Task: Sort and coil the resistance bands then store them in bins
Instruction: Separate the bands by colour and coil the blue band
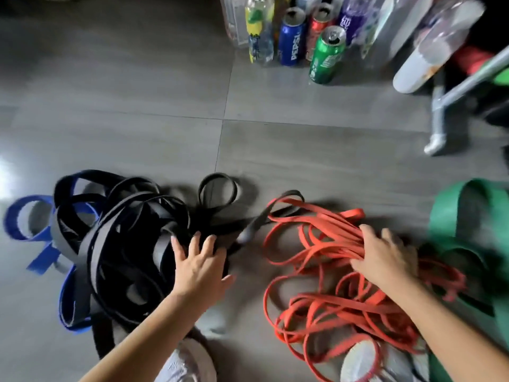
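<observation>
Two hands down: left hand [199, 264], fingers spread wide, rests on black bands [124, 244]; right hand [385, 257], fingers curled, grips a bunch of red bands [330, 304].

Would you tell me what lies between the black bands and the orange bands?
In the head view, a single black band crosses from the black bands to the orange bands; below it, bare grey floor.

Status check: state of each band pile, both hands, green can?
black bands, tangled pile on floor, uncoiled
blue bands, loose, tangled with black bands
red bands, tangled pile, uncoiled
green bands, loose heap, partly out of frame
left hand, open, resting on black bands
right hand, grips bunch of red bands
green can, upright, opened
</observation>
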The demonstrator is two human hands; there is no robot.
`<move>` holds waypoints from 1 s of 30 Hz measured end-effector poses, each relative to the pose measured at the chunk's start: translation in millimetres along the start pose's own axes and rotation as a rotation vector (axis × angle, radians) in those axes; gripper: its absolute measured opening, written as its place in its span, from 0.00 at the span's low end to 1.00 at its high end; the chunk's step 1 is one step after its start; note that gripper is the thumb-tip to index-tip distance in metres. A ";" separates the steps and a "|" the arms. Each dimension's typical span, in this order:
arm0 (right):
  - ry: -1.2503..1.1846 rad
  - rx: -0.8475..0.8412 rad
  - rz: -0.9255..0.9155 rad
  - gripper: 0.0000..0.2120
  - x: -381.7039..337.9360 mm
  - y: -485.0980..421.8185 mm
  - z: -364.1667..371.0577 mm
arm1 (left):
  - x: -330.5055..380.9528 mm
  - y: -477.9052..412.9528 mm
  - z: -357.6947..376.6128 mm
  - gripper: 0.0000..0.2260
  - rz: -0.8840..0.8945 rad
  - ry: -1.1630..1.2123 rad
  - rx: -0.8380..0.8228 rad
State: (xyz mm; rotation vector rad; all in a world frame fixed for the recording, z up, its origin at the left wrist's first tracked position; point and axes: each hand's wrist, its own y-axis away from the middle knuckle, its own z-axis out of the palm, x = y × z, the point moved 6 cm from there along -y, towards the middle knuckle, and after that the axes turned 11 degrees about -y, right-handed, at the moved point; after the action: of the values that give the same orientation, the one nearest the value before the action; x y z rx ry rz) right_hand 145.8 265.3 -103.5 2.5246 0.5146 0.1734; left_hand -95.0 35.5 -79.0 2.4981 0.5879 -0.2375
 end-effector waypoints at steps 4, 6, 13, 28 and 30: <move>-0.270 -0.080 -0.254 0.49 -13.3 2.6 -2.3 | 30.3 -10.0 -18.6 0.34 0.095 0.040 0.095; -0.213 -0.021 -0.295 0.54 -3.8 4.2 -8.6 | 43.0 -15.4 -36.5 0.37 0.174 0.078 0.229; -0.035 -0.178 0.008 0.65 34.3 17.9 34.4 | 107.2 -13.4 -0.9 0.18 0.140 0.401 -0.291; -1.306 -0.039 0.082 0.13 10.9 12.6 -50.9 | 185.1 -51.4 -128.8 0.07 -0.094 1.812 -0.266; -1.434 0.025 0.024 0.15 4.8 8.6 -92.4 | 166.6 -70.6 -163.7 0.02 0.003 1.782 -0.072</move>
State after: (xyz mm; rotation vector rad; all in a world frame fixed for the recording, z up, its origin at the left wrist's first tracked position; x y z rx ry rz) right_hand 132.0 306.1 -21.2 1.9847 -0.1227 -1.4908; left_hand 27.7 239.3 -24.9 1.9836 1.0938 2.0781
